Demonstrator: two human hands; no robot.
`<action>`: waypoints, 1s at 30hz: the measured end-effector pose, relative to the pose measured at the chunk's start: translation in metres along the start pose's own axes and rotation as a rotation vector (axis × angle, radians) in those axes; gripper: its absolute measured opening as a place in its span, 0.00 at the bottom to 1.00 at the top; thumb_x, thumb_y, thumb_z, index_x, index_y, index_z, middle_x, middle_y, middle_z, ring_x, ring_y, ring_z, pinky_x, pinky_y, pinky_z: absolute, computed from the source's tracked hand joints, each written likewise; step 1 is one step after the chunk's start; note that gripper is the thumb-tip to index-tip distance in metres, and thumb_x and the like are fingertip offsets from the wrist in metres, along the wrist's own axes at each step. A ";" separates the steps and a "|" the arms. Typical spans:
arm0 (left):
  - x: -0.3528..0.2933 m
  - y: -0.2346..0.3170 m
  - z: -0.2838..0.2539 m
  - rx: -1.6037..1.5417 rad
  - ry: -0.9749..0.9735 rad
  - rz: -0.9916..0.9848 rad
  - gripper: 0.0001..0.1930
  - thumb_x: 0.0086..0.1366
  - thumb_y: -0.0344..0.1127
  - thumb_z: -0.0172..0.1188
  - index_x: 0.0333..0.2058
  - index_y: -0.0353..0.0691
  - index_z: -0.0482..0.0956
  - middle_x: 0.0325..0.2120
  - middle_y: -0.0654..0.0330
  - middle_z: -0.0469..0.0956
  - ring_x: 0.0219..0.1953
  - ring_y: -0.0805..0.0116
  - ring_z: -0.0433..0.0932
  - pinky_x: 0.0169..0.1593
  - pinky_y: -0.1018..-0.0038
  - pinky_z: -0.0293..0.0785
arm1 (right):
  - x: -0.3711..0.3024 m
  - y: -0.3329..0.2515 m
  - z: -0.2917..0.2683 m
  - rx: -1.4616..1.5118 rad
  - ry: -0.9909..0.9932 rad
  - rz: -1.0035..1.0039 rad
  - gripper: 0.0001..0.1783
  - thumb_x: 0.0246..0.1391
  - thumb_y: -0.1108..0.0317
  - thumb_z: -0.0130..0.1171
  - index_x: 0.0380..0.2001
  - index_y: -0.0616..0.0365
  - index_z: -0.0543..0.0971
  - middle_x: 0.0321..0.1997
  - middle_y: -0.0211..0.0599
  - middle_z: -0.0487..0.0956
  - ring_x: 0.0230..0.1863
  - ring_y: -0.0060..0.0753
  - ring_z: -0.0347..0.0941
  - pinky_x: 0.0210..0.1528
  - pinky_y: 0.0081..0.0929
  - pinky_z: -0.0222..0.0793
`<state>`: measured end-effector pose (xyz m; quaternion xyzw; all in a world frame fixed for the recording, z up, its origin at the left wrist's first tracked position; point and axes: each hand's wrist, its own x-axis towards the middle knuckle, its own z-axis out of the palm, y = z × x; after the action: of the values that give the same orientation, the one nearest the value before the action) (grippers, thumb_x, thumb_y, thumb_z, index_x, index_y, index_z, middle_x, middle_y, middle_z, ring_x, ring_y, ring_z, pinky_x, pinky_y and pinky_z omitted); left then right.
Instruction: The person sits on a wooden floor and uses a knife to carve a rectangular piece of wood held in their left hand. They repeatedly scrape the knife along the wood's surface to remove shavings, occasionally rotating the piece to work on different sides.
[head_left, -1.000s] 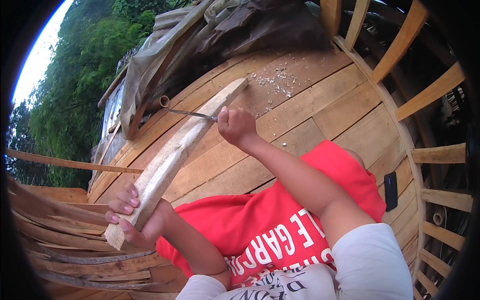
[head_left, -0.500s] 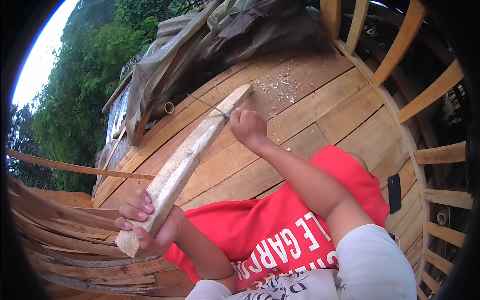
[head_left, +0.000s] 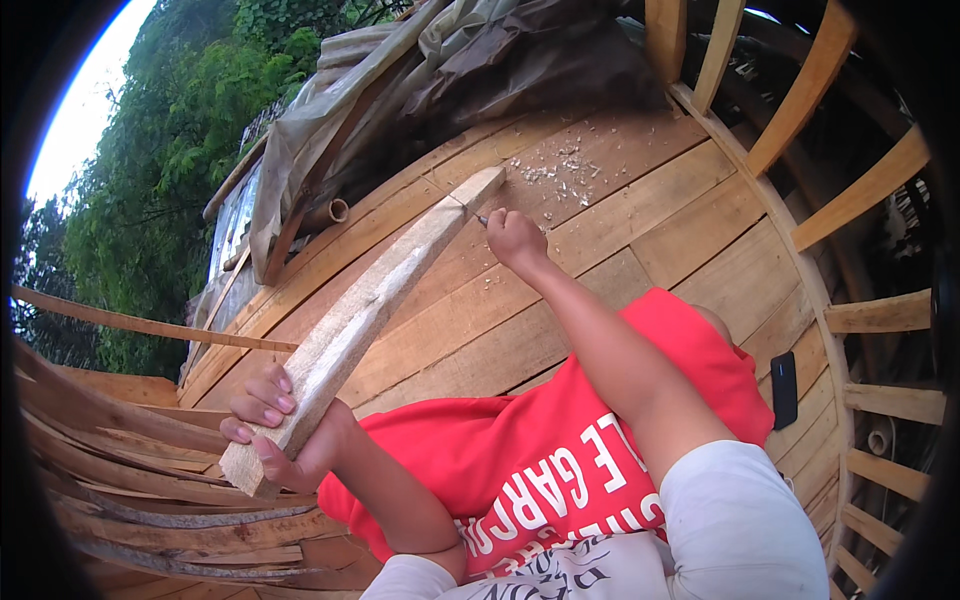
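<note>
So you've got two hands on two things here: one stick [head_left: 372,302] and one knife [head_left: 469,209]. The stick runs from about 8 o'clock, its near end, up to 12 at the far end, tilted across the middle of your view, with one long pale patch along it.

Your left hand [head_left: 322,446] is at 8, gripping the stick close to its near end, fingers on one side and thumb curling round. Your right hand [head_left: 515,238], just off centre toward 1, is clenched round the knife handle. The thin blade crosses the stick near its far end; can't tell if it's biting in.

Round the rest of the dial: one scatter of shavings [head_left: 565,178] on the plank floor [head_left: 690,215] at 1, too many to count. One black phone [head_left: 784,390] between 3 and 4, one tube [head_left: 338,211] at 10, and at least eight slats [head_left: 875,313] from 1 round to 4.
</note>
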<state>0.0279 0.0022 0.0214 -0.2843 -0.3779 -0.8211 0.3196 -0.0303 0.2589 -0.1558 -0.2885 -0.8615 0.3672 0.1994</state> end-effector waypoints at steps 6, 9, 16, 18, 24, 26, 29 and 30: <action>-0.002 0.002 -0.006 0.052 0.109 -0.008 0.12 0.51 0.39 0.57 0.32 0.48 0.64 0.22 0.66 0.62 0.25 0.73 0.64 0.39 0.70 0.61 | -0.025 -0.030 0.007 0.061 -0.072 -0.282 0.30 0.62 0.56 0.39 0.16 0.62 0.81 0.22 0.57 0.80 0.28 0.63 0.78 0.36 0.54 0.75; 0.000 0.001 0.005 0.019 0.120 -0.015 0.10 0.51 0.37 0.57 0.30 0.48 0.65 0.21 0.67 0.62 0.25 0.72 0.64 0.38 0.70 0.62 | -0.003 -0.007 0.008 -0.017 0.032 0.049 0.30 0.62 0.56 0.40 0.17 0.64 0.81 0.23 0.59 0.79 0.28 0.64 0.78 0.37 0.54 0.76; -0.001 0.003 -0.007 0.010 0.060 -0.031 0.12 0.50 0.38 0.57 0.32 0.48 0.64 0.22 0.66 0.62 0.25 0.73 0.64 0.39 0.69 0.62 | -0.003 -0.010 0.006 -0.041 -0.004 -0.117 0.30 0.62 0.56 0.39 0.17 0.64 0.81 0.23 0.59 0.79 0.28 0.63 0.78 0.35 0.55 0.75; 0.000 0.000 -0.001 -0.028 0.050 -0.032 0.12 0.50 0.37 0.57 0.32 0.48 0.64 0.21 0.66 0.62 0.25 0.72 0.64 0.39 0.68 0.62 | 0.003 -0.002 0.009 -0.078 0.065 0.015 0.31 0.62 0.56 0.39 0.16 0.63 0.81 0.21 0.58 0.79 0.26 0.62 0.78 0.34 0.54 0.75; 0.000 0.002 -0.008 0.034 0.141 -0.032 0.12 0.51 0.36 0.57 0.32 0.48 0.63 0.21 0.66 0.62 0.25 0.72 0.64 0.39 0.68 0.62 | -0.002 -0.010 0.011 -0.107 -0.033 -0.127 0.30 0.62 0.56 0.38 0.18 0.64 0.82 0.23 0.58 0.80 0.28 0.59 0.79 0.35 0.55 0.75; -0.002 0.000 -0.001 0.013 0.102 -0.021 0.12 0.51 0.36 0.57 0.32 0.48 0.63 0.21 0.66 0.62 0.25 0.72 0.63 0.39 0.68 0.61 | 0.006 0.000 0.013 -0.119 0.052 -0.024 0.30 0.62 0.56 0.38 0.15 0.62 0.81 0.21 0.56 0.79 0.25 0.60 0.79 0.33 0.55 0.75; -0.006 0.002 0.002 0.005 0.058 0.007 0.12 0.51 0.37 0.58 0.32 0.47 0.64 0.21 0.65 0.62 0.25 0.72 0.63 0.39 0.68 0.61 | -0.009 -0.007 0.023 -0.088 0.060 -0.117 0.31 0.63 0.56 0.38 0.15 0.62 0.80 0.21 0.56 0.79 0.26 0.61 0.79 0.33 0.55 0.75; -0.004 0.002 0.000 0.036 0.063 0.007 0.12 0.51 0.37 0.58 0.32 0.47 0.64 0.21 0.66 0.62 0.25 0.72 0.63 0.39 0.68 0.61 | -0.008 -0.009 0.021 -0.077 0.014 -0.222 0.31 0.63 0.56 0.38 0.16 0.62 0.81 0.22 0.55 0.80 0.27 0.60 0.79 0.33 0.55 0.76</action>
<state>0.0320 0.0029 0.0191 -0.2537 -0.3816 -0.8216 0.3391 -0.0388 0.2378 -0.1639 -0.2014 -0.9002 0.3073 0.2336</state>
